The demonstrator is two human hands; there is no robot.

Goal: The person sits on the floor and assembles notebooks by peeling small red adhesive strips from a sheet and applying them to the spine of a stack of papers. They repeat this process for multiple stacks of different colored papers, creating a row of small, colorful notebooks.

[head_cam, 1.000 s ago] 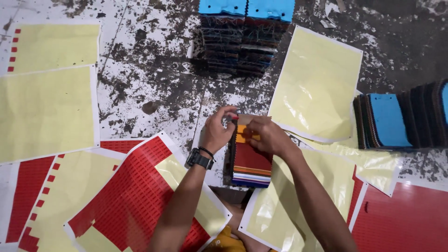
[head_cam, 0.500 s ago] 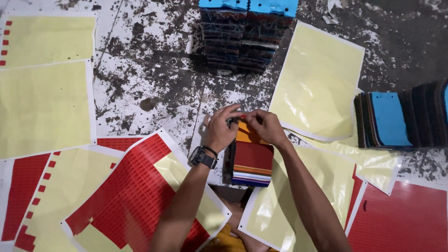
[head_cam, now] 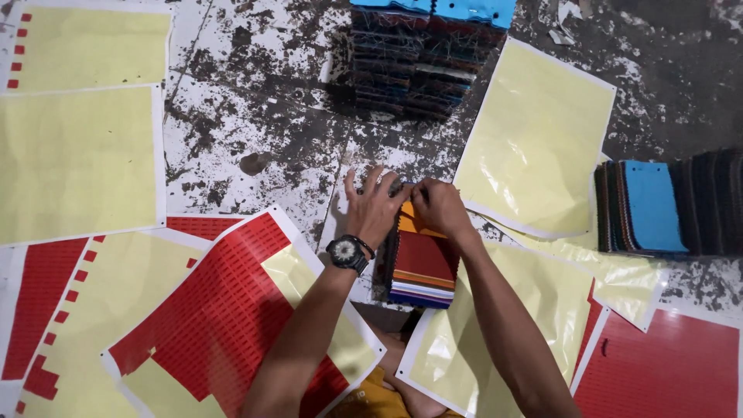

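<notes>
A stack of coloured fabric swatches (head_cam: 422, 267), dark red and orange on top, lies on the floor in front of me. My left hand (head_cam: 375, 207), with a black wristwatch, rests on the stack's far left edge with fingers spread. My right hand (head_cam: 439, 205) pinches the top edge of the stack beside it, fingertips meeting the left hand's. What the fingertips pinch is too small to make out.
Red sticker sheets (head_cam: 224, 317) and pale yellow backing sheets (head_cam: 77, 159) cover the floor to the left and right (head_cam: 534, 139). A dark bundle of swatches with blue tops (head_cam: 422, 58) stands beyond the hands, another (head_cam: 665, 205) at the right. The floor (head_cam: 255, 101) is stained.
Both hands slid a little up to the far edge of the stack. The left hand's fingers spread out flat; the right hand's fingertips closed in beside them.
</notes>
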